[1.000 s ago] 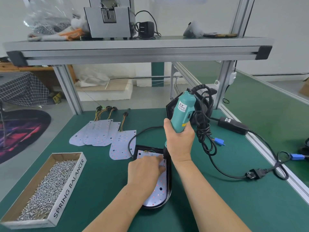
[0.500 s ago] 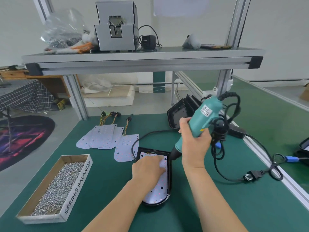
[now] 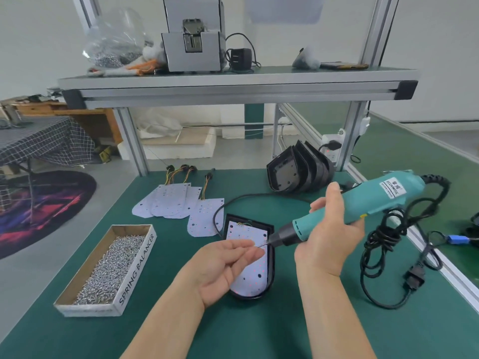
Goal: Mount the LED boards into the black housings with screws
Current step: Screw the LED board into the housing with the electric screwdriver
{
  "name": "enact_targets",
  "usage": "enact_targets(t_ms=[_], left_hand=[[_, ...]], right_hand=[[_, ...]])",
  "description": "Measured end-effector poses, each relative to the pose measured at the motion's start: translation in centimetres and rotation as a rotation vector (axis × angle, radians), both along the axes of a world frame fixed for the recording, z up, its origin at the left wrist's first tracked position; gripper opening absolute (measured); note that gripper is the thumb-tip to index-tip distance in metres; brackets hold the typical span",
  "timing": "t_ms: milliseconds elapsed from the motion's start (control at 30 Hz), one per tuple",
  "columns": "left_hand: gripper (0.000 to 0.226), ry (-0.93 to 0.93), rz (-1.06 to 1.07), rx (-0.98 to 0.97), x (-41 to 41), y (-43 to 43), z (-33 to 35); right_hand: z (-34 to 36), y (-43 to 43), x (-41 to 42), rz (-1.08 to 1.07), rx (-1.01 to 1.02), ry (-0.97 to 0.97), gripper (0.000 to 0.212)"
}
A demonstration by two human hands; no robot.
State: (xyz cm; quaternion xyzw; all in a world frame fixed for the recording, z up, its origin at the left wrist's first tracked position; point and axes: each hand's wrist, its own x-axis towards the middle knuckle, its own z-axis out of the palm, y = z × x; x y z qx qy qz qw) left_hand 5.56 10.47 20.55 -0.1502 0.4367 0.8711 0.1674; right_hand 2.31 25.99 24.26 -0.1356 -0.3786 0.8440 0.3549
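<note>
Right hand (image 3: 329,234) was wrapped round the teal electric screwdriver (image 3: 375,200), gripping it mid-body. The tool was tilted, cord end up to the right, bit pointing down-left.

Left hand (image 3: 223,268) was palm up above the near half of the work, fingers loosely bent, fingertips (image 3: 255,252) meeting the tip of the bit. I could not tell whether a screw was pinched there; too small to make out.

The black housing (image 3: 271,255) lay flat on the green surface (image 3: 233,327), centre front, rounded end toward me. An LED board (image 3: 246,235) sat inside it, wires at its far edge. My left hand covered part of the board.

Spare LED boards (image 3: 168,200) lay fanned out behind and to the left, wire tails pointing away, with a single board (image 3: 204,216) just beside the housing's far-left corner. Empty housings (image 3: 298,169) stood nested on edge at the back right.

A cardboard box (image 3: 137,268), lettered SPRING BALANCER, sat at front left, holding loose screws (image 3: 111,265).

The screwdriver's black cord (image 3: 388,229) hung in a bundled coil right of my right hand, its plug (image 3: 414,278) lying on the surface.

On the overhead shelf (image 3: 233,81) I noted a grey machine (image 3: 193,42) and a clear bag (image 3: 114,42).
</note>
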Motion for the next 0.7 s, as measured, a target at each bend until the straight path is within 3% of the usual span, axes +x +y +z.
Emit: enact_targets(t_ms=[167, 333, 700], left_hand=[[0.014, -0.019, 0.019, -0.050, 0.8, 0.5, -0.1], [0.010, -0.089, 0.032, 0.085, 1.3, 0.6, -0.3], [0.024, 0.055, -0.069, -0.016, 1.8, 0.5, -1.0]], right_hand=[[0.0, -0.6, 0.8, 0.009, -0.010, -0.003, 0.020], [0.1, -0.8, 1.3, 0.012, -0.012, 0.009, 0.020], [0.4, -0.6, 2.3, -0.032, 0.021, 0.035, 0.023]])
